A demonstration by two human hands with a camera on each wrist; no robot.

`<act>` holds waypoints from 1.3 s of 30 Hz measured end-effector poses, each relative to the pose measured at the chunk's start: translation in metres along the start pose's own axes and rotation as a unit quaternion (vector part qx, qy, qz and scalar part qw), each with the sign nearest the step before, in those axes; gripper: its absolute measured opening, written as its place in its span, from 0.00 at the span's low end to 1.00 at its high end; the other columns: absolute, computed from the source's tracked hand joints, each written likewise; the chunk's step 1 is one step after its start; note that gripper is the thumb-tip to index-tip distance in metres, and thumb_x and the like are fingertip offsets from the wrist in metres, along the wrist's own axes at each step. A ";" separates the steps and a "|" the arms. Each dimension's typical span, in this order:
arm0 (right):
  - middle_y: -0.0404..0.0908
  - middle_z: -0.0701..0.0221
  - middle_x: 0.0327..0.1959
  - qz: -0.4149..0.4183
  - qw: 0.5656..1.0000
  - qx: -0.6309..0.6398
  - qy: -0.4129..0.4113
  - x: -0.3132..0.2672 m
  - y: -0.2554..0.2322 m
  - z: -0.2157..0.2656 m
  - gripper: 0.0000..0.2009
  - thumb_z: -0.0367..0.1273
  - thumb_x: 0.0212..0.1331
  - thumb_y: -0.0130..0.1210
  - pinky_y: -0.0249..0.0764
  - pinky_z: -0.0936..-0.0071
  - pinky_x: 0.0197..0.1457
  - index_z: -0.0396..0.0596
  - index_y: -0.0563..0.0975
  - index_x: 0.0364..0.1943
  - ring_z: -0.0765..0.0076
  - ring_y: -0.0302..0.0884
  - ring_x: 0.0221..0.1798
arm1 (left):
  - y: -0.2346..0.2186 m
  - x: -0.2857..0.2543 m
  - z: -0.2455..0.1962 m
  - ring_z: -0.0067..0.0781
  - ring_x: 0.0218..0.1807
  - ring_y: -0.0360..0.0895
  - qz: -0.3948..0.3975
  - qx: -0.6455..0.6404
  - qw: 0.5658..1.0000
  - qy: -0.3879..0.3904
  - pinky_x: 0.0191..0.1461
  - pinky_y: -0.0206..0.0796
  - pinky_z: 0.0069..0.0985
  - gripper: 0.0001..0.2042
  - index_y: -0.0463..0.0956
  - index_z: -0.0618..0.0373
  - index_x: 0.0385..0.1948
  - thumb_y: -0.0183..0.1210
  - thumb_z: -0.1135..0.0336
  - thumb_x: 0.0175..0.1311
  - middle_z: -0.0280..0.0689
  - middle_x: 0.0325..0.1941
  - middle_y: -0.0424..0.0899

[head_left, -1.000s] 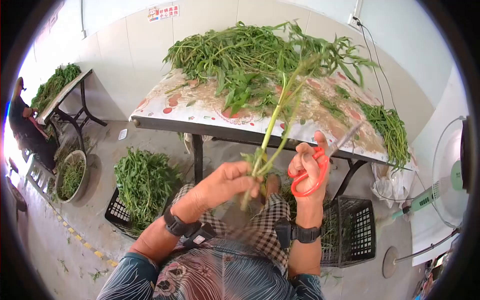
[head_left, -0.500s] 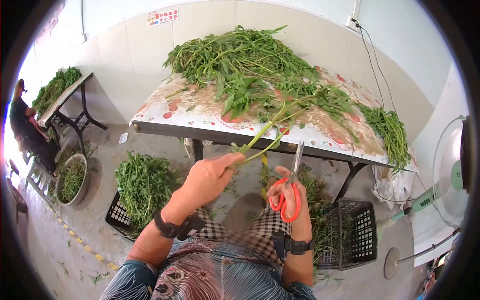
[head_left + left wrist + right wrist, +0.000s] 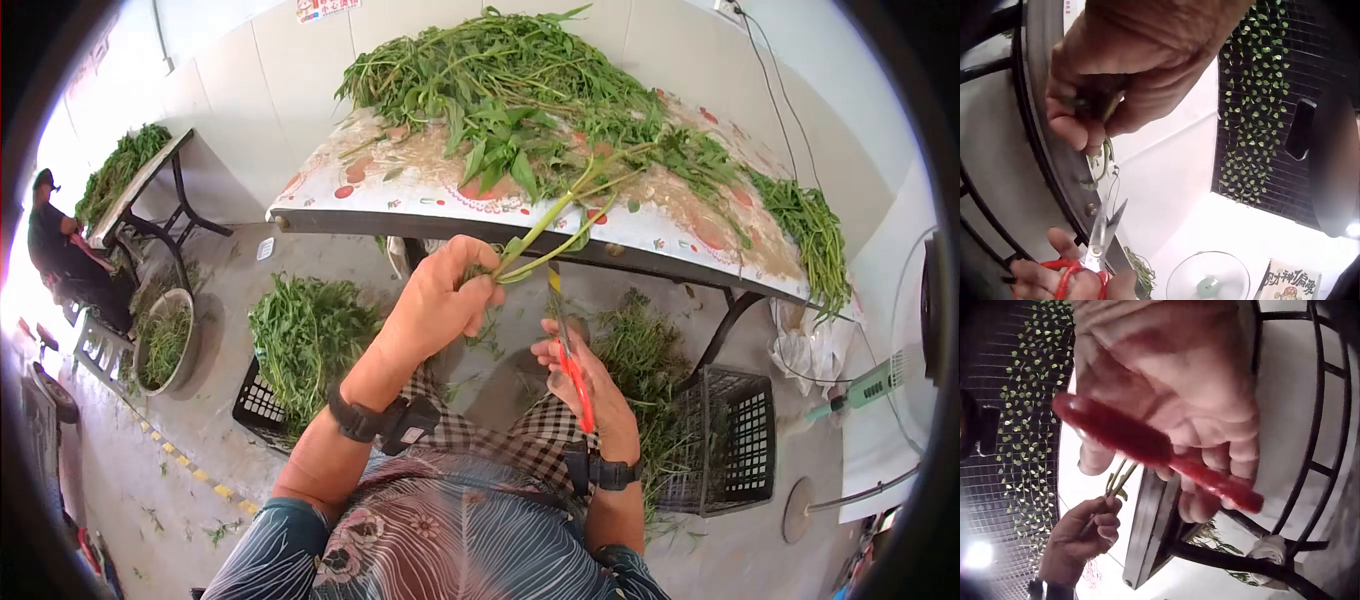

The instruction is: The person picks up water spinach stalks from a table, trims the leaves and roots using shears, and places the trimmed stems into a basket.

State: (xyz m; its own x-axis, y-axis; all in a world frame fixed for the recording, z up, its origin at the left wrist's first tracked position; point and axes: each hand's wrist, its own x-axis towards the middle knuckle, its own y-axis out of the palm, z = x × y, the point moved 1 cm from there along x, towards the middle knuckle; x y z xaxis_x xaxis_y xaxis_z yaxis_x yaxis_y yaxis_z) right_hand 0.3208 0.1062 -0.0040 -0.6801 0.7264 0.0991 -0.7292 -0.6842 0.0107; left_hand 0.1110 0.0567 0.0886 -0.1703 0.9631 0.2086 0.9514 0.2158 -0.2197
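My left hand (image 3: 432, 305) pinches the lower ends of a leafy green plant's stems (image 3: 548, 222) in front of the table's near edge. The stems slant up to the right, and their leafy tops overlap the tabletop. Lower and to the right, my right hand (image 3: 603, 400) holds scissors with red handles (image 3: 574, 385), their blades pointing up. In the left wrist view the scissor blades (image 3: 1105, 231) stand a little apart, just below the stem ends, with fingers at the red loops. The right wrist view shows the palm turned toward the camera behind the handles (image 3: 1122, 434).
A big heap of greens (image 3: 500, 80) covers the back of the patterned table (image 3: 340, 190); a smaller bundle (image 3: 805, 235) hangs over its right edge. Black crates (image 3: 740, 440) stand on both sides. Left are a basin (image 3: 180, 365) and another person (image 3: 65, 250); a fan (image 3: 870, 385) is right.
The stems have swung down from upright to a slant toward the table. My right hand has come lower and turned, so the scissors now show edge-on. The head view has shifted slightly.
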 end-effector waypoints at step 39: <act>0.75 0.60 0.45 0.034 0.968 0.238 -0.069 0.007 -0.013 -0.004 0.36 0.55 0.56 0.50 0.69 0.71 0.50 0.46 0.57 0.62 0.66 0.75 0.41 | 0.002 -0.005 0.021 0.17 0.20 0.65 -0.003 -0.358 0.930 -0.085 0.22 0.65 0.20 0.07 0.69 0.53 0.42 0.49 0.69 0.64 0.32 0.27 0.72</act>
State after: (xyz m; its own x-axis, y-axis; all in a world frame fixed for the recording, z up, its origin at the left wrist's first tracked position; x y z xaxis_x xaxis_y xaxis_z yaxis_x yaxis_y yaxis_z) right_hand 0.3251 0.1209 -0.0071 -0.6853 0.6853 0.2465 -0.5432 -0.7064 0.4539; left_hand 0.1083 0.0557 0.0672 -0.1555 0.9870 0.0401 0.8668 0.1169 0.4848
